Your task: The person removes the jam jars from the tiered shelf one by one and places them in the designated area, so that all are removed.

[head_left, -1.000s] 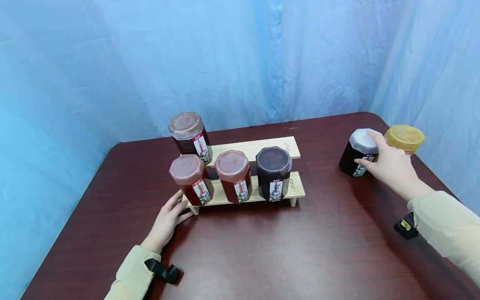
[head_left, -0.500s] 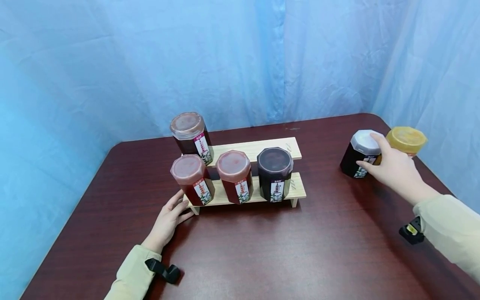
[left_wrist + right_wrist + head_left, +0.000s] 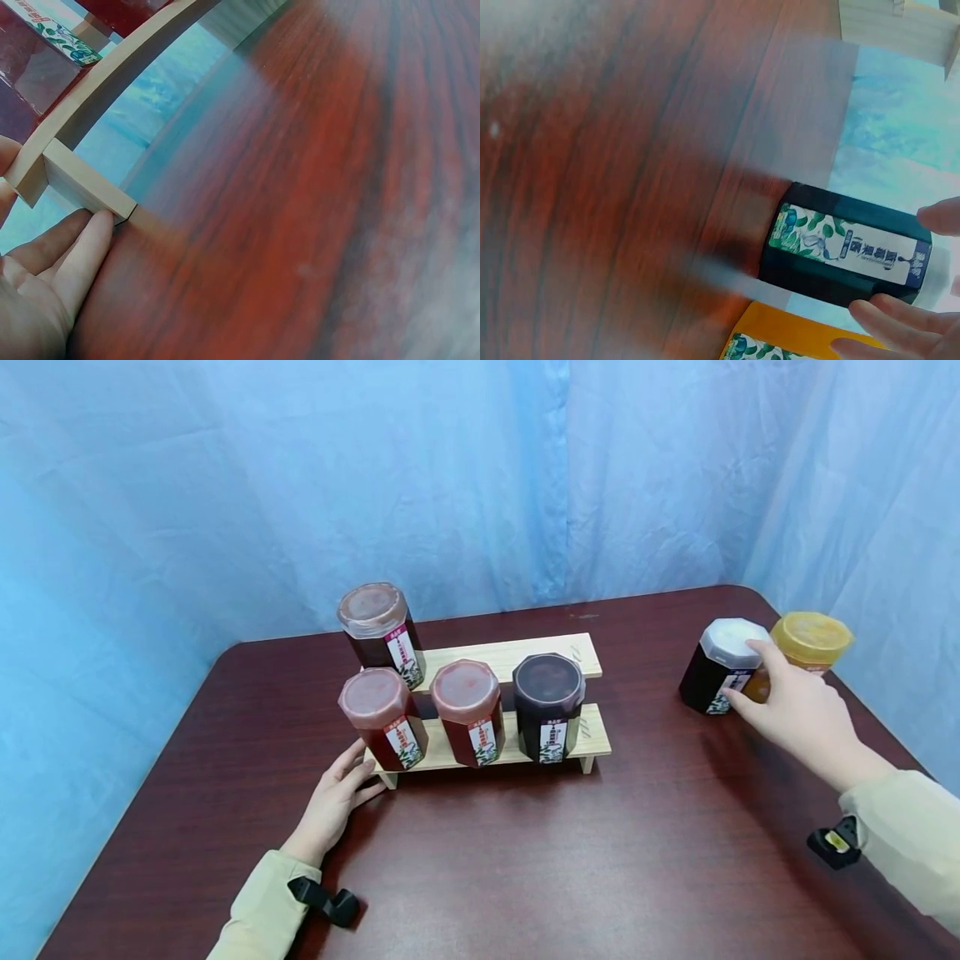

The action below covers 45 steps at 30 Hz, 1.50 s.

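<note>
In the head view my left hand (image 3: 330, 806) touches the lower left end of a two-step wooden shelf (image 3: 450, 753). The left wrist view shows its fingertips against the shelf leg (image 3: 86, 176) and the plank end. At the right, my right hand (image 3: 802, 714) is spread beside a dark jar (image 3: 701, 677) with a whitish lid. In the right wrist view, thumb and fingers lie on either side of that jar (image 3: 832, 244), fingertips right at its sides near the lid. The jar stands upright on the table. A yellow jar (image 3: 812, 635) is partly hidden behind this hand.
On the shelf's lower step stand two reddish jars, one left (image 3: 384, 718) and one middle (image 3: 467, 710), and a dark jar (image 3: 547, 706). Another dark jar (image 3: 375, 627) is on the upper step's left. Blue curtains (image 3: 480, 485) surround the brown table (image 3: 525, 860).
My right hand has drawn back slightly to the right and toward me, its index finger sliding to the lid's edge. The dark jar stays in place. My left hand has not moved.
</note>
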Each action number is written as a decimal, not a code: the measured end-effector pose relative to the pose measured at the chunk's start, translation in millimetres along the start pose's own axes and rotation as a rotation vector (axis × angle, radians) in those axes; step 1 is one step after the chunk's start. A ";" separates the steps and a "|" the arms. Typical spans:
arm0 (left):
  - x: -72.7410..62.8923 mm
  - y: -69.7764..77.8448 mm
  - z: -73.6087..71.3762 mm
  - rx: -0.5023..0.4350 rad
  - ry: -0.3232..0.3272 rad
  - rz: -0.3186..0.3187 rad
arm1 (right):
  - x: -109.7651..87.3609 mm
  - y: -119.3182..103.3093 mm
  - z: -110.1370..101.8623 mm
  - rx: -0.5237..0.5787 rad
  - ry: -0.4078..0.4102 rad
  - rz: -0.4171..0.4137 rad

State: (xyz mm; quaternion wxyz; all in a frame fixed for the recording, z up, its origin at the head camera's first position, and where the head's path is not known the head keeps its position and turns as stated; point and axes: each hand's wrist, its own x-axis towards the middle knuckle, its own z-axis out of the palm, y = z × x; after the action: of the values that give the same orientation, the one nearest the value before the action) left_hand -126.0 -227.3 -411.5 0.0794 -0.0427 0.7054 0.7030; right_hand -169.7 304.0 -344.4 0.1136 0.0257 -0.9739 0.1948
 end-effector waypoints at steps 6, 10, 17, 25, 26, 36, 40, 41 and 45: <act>0.0 -1.3 -0.9 0.000 0.000 0.005 | -6.6 -9.3 0.2 0.010 0.049 -0.021; 1.1 -2.7 -0.7 -0.015 -0.002 0.023 | -8.6 -17.5 2.6 0.021 0.077 -0.062; 0.9 -3.4 -0.6 -0.019 -0.013 0.030 | -5.9 -35.1 4.2 0.055 0.076 -0.119; -0.2 -2.4 -1.0 -0.015 -0.021 0.022 | 0.2 -63.3 0.5 0.154 0.065 -0.128; -0.3 -2.1 -1.1 -0.015 -0.020 0.022 | 1.3 -67.1 0.0 0.166 0.069 -0.131; 0.2 -2.1 -0.6 -0.023 -0.004 0.035 | 11.8 -103.6 -1.8 0.292 0.089 -0.172; 0.9 -2.4 -0.1 -0.029 0.003 0.034 | 16.4 -120.7 -4.1 0.343 0.128 -0.176; 1.0 -2.5 0.0 -0.029 0.003 0.035 | 18.0 -124.5 -4.6 0.352 0.138 -0.183; 1.3 -2.8 0.1 -0.029 -0.002 0.036 | 23.7 -137.8 -6.8 0.374 0.161 -0.222</act>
State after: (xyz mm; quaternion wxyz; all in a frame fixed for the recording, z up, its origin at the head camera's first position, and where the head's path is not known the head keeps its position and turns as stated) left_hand -126.8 -227.1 -414.6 0.0668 -0.0306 0.6958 0.7145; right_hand -178.4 179.3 -281.3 0.2048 0.1379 -0.8998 0.3597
